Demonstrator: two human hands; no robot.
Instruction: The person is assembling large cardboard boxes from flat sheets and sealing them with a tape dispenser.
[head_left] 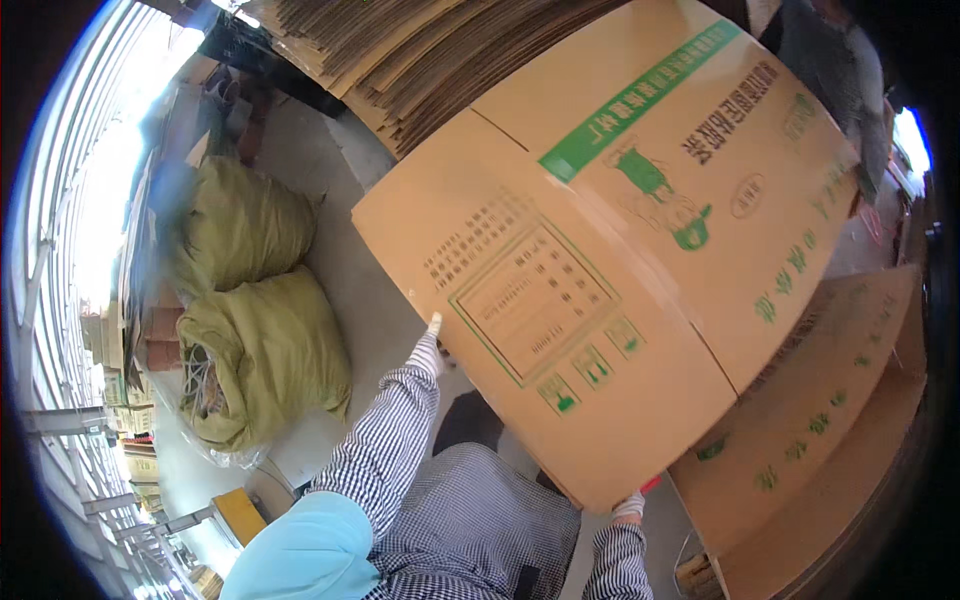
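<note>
A large flattened cardboard carton (620, 290) with green and dark print spreads across the view in front of me, tilted, with creases running over it. At its left edge is my left hand (428, 350) in a whitish glove, closed on the board with the thumb on top and the other fingers mostly hidden beneath. My right hand (629, 507), also gloved, grips the near corner of the same carton. A small red thing (651, 484) shows beside the right hand, too little to name.
A tall stack of cardboard sheets (400, 60) stands at the far side. Two stuffed green sacks (285, 350) sit on the floor at left. More printed cardboard (800, 440) leans at right. A person in dark clothing (830, 80) is at the far right. Something yellow (238, 517) lies lower left.
</note>
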